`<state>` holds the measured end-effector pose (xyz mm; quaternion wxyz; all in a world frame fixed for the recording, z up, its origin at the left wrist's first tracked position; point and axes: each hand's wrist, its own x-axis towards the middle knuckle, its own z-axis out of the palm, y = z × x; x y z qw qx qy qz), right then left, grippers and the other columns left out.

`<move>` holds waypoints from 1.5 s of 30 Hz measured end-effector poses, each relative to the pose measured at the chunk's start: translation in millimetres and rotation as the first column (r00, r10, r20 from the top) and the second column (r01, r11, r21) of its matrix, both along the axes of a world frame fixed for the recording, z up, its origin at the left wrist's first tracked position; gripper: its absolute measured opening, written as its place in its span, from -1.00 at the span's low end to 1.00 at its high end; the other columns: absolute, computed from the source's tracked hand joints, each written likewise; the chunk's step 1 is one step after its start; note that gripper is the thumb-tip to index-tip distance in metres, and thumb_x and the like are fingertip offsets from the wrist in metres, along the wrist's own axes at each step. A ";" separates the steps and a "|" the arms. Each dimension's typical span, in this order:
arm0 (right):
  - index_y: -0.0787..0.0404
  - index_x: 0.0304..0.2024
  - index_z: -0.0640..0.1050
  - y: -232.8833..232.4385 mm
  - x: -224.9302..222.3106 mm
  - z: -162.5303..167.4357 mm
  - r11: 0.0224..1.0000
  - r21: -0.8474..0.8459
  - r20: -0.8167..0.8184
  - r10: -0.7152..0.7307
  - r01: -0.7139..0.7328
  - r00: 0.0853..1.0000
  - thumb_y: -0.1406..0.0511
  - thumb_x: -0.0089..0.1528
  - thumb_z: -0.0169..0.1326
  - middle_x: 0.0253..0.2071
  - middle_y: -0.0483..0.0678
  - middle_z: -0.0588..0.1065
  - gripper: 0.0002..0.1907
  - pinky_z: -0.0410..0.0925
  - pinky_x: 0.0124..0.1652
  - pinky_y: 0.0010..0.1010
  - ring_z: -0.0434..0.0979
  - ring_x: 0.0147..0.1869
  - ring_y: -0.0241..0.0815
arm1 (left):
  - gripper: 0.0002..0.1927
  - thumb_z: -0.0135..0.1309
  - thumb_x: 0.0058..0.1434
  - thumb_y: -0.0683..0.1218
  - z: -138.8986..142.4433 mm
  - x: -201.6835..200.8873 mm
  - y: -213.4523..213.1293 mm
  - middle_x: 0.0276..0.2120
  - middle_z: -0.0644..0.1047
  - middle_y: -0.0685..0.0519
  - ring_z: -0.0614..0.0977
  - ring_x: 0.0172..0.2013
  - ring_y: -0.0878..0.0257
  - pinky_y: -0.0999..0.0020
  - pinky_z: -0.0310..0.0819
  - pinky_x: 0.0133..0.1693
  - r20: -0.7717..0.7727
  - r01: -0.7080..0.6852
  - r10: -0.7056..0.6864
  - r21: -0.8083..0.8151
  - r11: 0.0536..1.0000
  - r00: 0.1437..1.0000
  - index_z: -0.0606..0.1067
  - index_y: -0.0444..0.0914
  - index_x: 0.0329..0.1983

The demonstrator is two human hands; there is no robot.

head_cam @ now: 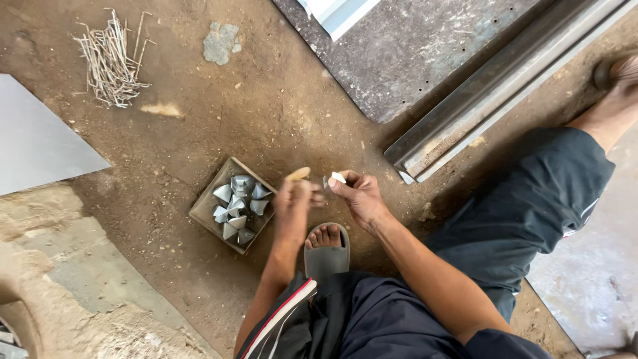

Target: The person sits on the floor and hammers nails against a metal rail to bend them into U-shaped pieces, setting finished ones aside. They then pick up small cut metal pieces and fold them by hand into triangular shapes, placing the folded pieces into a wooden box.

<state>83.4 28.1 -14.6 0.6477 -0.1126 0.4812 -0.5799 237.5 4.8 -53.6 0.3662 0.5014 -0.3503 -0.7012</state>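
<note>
Pinching a small folded metal piece (337, 178) between its fingertips, the right hand (359, 198) holds it just above the dirt floor (279, 113), while the left hand (296, 199) grips a wooden-handled tool (298, 174) beside it. Shaping looks underway; the next move likely needs steady alignment. Finished metal cones (237, 207) fill a small tray (203, 211) nearby, beyond a sandalled foot (325, 240).

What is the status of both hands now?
Left hand grips wooden handle. Right hand pinches small metal piece. Tray of folded metal cones beside left hand. Nothing between hands.
</note>
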 end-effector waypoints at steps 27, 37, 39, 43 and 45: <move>0.24 -0.18 0.68 27.5 -38.6 -20.1 0.905 -0.026 -0.709 0.283 -0.425 0.646 0.37 0.23 0.23 -0.13 -0.01 0.68 -0.88 0.56 -0.20 -0.48 0.69 -0.19 -0.29 | -0.49 0.24 0.32 -0.03 -24.9 2.7 11.6 -0.07 0.61 -0.06 0.65 -0.11 0.26 0.36 0.61 -0.07 -0.127 0.299 -0.320 -0.156 0.941 0.939 0.47 -0.38 0.25; 0.46 -0.17 0.66 28.7 -38.2 -23.9 0.957 0.118 -0.192 0.284 -0.265 0.940 0.44 0.18 0.28 -0.30 0.11 0.65 -0.80 0.54 -0.30 -0.42 0.65 -0.33 -0.22 | -0.38 0.34 0.14 -0.09 2.5 -2.3 12.2 0.00 0.60 -0.15 0.68 -0.02 0.04 0.25 0.58 -0.05 0.444 0.538 -0.320 -0.563 0.627 0.837 0.44 -0.31 0.27; 0.49 -0.20 0.65 29.3 -37.0 -23.7 0.970 0.127 -0.118 0.224 -0.209 0.967 0.46 0.16 0.27 -0.28 0.09 0.66 -0.82 0.56 -0.29 -0.40 0.66 -0.32 -0.20 | -0.36 0.34 0.12 -0.10 3.2 -3.3 14.7 0.04 0.58 -0.17 0.65 0.03 -0.02 0.21 0.55 0.00 0.492 0.563 -0.300 -0.573 0.596 0.818 0.43 -0.32 0.27; 0.46 -0.23 0.65 25.3 -36.3 -21.2 0.965 0.200 -0.024 0.178 -0.170 0.984 0.48 0.13 0.26 -0.34 0.10 0.65 -0.83 0.55 -0.32 -0.42 0.66 -0.36 -0.19 | -0.41 0.33 0.10 -0.16 1.0 -3.8 18.8 0.09 0.59 -0.17 0.64 0.09 -0.03 0.19 0.56 0.05 0.524 0.557 -0.245 -0.600 0.574 0.816 0.47 -0.29 0.23; 0.47 -0.26 0.66 21.7 -36.0 -20.8 0.971 0.173 -0.097 0.185 -0.166 0.978 0.49 0.12 0.30 -0.36 0.10 0.64 -0.85 0.49 -0.39 -0.46 0.60 -0.41 -0.22 | -0.40 0.35 0.07 -0.18 -1.3 -4.0 20.3 0.06 0.60 -0.17 0.67 0.04 0.00 0.21 0.58 0.02 0.498 0.530 -0.245 -0.581 0.617 0.832 0.47 -0.29 0.21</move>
